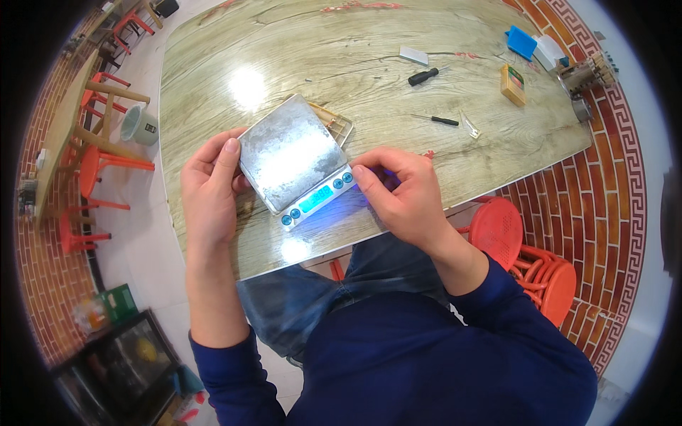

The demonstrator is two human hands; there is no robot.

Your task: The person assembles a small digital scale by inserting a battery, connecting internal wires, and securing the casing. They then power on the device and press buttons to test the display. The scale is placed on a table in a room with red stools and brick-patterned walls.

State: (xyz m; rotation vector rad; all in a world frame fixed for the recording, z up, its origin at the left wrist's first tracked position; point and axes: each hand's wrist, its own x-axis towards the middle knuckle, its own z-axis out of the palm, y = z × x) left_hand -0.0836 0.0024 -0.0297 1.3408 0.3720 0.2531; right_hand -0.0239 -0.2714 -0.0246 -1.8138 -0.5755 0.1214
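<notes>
A small digital scale with a dull metal weighing plate and a lit blue display strip along its front edge is held between both hands, tilted over the near part of the wood-grain table. The left hand grips the scale's left edge, thumb laid up along the plate's side and fingers curled behind it. The right hand is half closed, its thumb and forefinger pinching the right front corner just beside the display, the other fingers folded under. Directly behind the scale, partly hidden by it, lies a clear plastic tray or cover touching the scale's far edge. Farther off on the table, well apart from the hands, are a black-handled screwdriver, a thinner screwdriver, a small grey block, a yellow box, a blue box and a metal part at the right edge. Red plastic stools stand to the right of the person's knees, and a pale green bucket sits on the floor to the left of the table.
</notes>
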